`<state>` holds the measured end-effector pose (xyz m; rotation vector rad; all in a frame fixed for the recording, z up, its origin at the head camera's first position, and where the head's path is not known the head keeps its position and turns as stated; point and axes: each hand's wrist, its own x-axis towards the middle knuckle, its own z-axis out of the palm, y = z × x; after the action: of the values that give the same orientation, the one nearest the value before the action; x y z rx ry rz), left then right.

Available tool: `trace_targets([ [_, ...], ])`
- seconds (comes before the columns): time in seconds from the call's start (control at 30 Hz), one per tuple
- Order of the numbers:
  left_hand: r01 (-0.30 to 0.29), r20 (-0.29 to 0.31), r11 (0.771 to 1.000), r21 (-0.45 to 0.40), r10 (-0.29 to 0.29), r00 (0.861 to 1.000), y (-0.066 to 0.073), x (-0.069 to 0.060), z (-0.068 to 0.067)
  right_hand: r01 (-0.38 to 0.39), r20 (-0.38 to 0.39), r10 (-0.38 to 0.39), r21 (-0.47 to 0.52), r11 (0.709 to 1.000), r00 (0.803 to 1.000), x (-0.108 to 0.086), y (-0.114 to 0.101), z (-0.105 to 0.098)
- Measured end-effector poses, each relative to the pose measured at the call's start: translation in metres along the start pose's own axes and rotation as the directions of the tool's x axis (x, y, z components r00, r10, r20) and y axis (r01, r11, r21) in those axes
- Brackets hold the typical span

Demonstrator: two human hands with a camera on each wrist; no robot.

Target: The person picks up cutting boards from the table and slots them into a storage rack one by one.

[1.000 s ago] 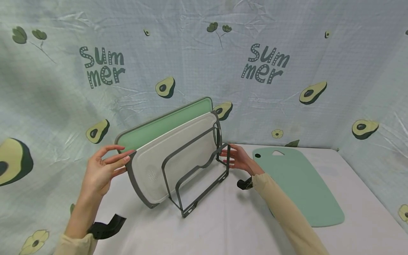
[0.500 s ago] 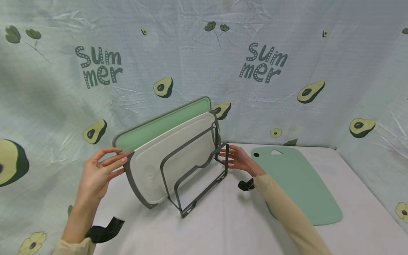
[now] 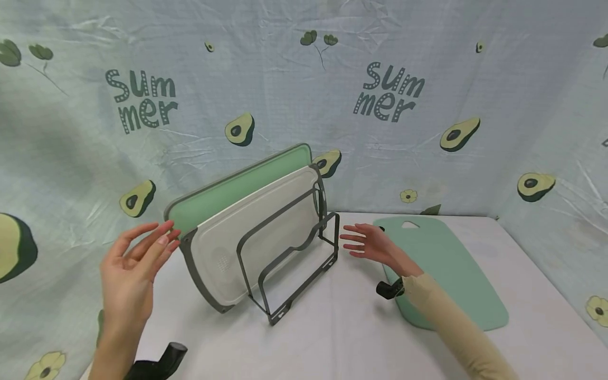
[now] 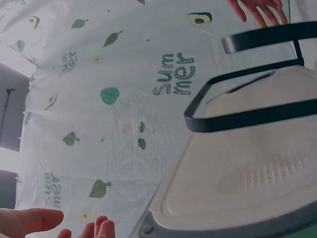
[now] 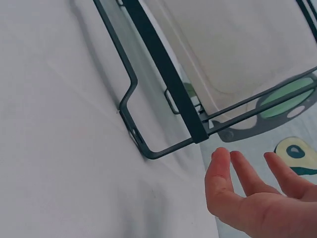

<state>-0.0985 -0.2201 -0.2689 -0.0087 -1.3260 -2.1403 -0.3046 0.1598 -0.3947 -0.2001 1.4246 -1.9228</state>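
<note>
A dark metal rack (image 3: 299, 287) stands on the table, holding a white board with grey ends (image 3: 266, 227) and, behind it, a green board with a grey rim (image 3: 242, 184), both tilted. My left hand (image 3: 130, 279) is beside the boards' left corner, fingers relaxed and holding nothing; the left wrist view shows its fingers apart from the white board (image 4: 237, 183). Just right of the rack's end, my right hand (image 3: 375, 245) hangs with its fingers spread. In the right wrist view that hand (image 5: 262, 198) is below the rack (image 5: 168, 74), not touching it.
A plain green cutting board (image 3: 442, 274) with a small handle hole lies flat on the white table (image 3: 328, 338) at the right, partly under my right forearm. Behind the table hangs a patterned cloth (image 3: 294, 79).
Both hands have let go: my left hand has moved left off the boards' corner, and my right hand has moved right from the rack. Rack and boards stay in place.
</note>
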Motion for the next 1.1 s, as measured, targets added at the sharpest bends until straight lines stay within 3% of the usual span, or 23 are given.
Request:
trace_targets([
  [0.13, 0.006, 0.033, 0.998, -0.058, -0.004, 0.999, 0.002, -0.011, 0.009, 0.009, 0.064, -0.014, 0.072, 0.997, 0.998, -0.020, 0.000, -0.009],
  [0.27, -0.006, 0.157, 1.000, -0.025, 0.010, 0.988, -0.004, -0.020, 0.015, 0.015, 0.068, -0.025, 0.150, 0.989, 0.997, -0.038, 0.001, -0.015],
  [0.4, -0.050, 0.257, 0.998, 0.037, 0.038, 0.966, -0.019, -0.032, 0.024, 0.002, 0.011, -0.004, 0.198, 0.980, 1.000, -0.055, 0.007, -0.019],
  [0.53, -0.080, 0.291, 0.993, 0.083, 0.053, 0.955, -0.037, -0.045, 0.038, 0.008, -0.052, 0.005, 0.251, 0.968, 0.999, -0.074, 0.014, -0.025],
  [0.77, -0.018, 0.364, 0.995, 0.096, -0.018, 0.931, -0.065, -0.065, 0.061, 0.070, -0.055, -0.052, 0.396, 0.915, 0.997, -0.111, 0.026, -0.045],
  [0.9, 0.017, 0.409, 0.994, 0.112, -0.062, 0.911, -0.090, -0.072, 0.071, 0.086, 0.017, -0.106, 0.462, 0.883, 0.994, -0.132, 0.033, -0.061],
  [0.93, -0.002, 0.438, 0.996, 0.084, -0.035, 0.898, -0.104, -0.070, 0.071, 0.089, 0.038, -0.122, 0.476, 0.875, 0.992, -0.137, 0.034, -0.065],
  [1.03, -0.018, 0.493, 0.999, 0.028, 0.002, 0.870, -0.124, -0.072, 0.078, 0.097, 0.089, -0.164, 0.505, 0.858, 0.983, -0.151, 0.038, -0.076],
  [1.07, -0.035, 0.521, 0.999, -0.015, 0.037, 0.852, -0.136, -0.071, 0.079, 0.104, 0.096, -0.177, 0.513, 0.852, 0.980, -0.155, 0.040, -0.080],
  [1.1, -0.026, 0.535, 0.999, -0.018, 0.032, 0.844, -0.139, -0.072, 0.082, 0.108, 0.097, -0.184, 0.519, 0.848, 0.978, -0.159, 0.041, -0.083],
])
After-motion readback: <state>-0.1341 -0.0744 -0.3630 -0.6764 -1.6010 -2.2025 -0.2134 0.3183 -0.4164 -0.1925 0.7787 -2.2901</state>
